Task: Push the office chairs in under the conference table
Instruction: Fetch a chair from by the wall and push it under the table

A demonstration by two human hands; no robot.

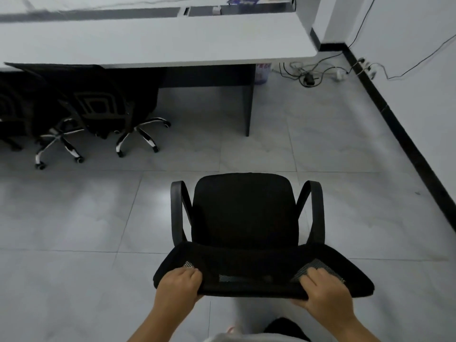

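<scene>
grip: chair backrest [261, 272] top being clamped by left hand [179, 286] and right hand [323, 291]
handling: probably rolling easily; mesh yielding, rim being favoured

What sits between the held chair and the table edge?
Only bare tiled floor in the head view. Both the left hand and right hand grip the chair by its backrest; the table lies ahead.

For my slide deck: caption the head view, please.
Both hands grip a black chair's backrest, facing the conference table.
</scene>
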